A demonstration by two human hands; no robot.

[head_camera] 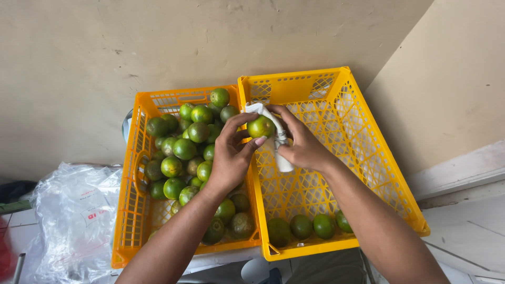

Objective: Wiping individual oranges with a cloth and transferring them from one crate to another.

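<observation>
My left hand [230,155] grips a green citrus fruit [260,127] above the wall shared by two yellow plastic crates. My right hand [302,143] presses a white cloth [277,144] against that fruit from the right. The left crate [132,210] is heaped with many green fruits [184,149]. The right crate [379,158] holds several green fruits [310,226] in a row along its near edge, and the remainder of its lattice floor is bare.
A crumpled clear plastic bag [73,215] lies left of the crates. A beige wall [158,47] stands behind them. White boards [463,221] lie at the right. A dark rounded object [127,123] peeks out behind the left crate.
</observation>
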